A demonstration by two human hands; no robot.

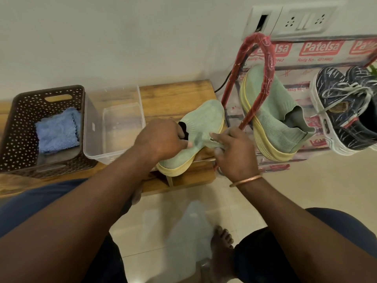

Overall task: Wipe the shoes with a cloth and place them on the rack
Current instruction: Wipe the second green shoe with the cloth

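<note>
Left fingers point(184, 137): curled into the mouth of the green shoe point(206, 119), gripping the knit collar from inside.
Right fingers point(218, 139): drawn narrow, pinching the heel side of the same collar; whether a cloth was bunched under them could not be told.
Shoe's place: held between the two sets of fingers, toe pointing away from them, low over the wooden bench point(175, 94); whether it touched the bench could not be told.
Handling: judged light and soft. The knit upper looked floppy and would give under a pinch, while the yellow sole point(175, 170) looked thick and firmer.
Where to take hold: probably the collar for steadying, and the sole's edge or heel for a carry, since the knit alone would sag.
Just past the right fingers: the rack point(263, 78) with its red-wrapped frame, a second green shoe point(277, 119) resting on it, and navy sneakers point(346, 111) farther out.
Out beyond the left fingers: a clear box point(91, 123), then a brown basket point(18, 119) holding a blue cloth point(58, 129), well apart from both hands.
Step judged: wiping or checking this shoe before racking it beside its mate.
</note>
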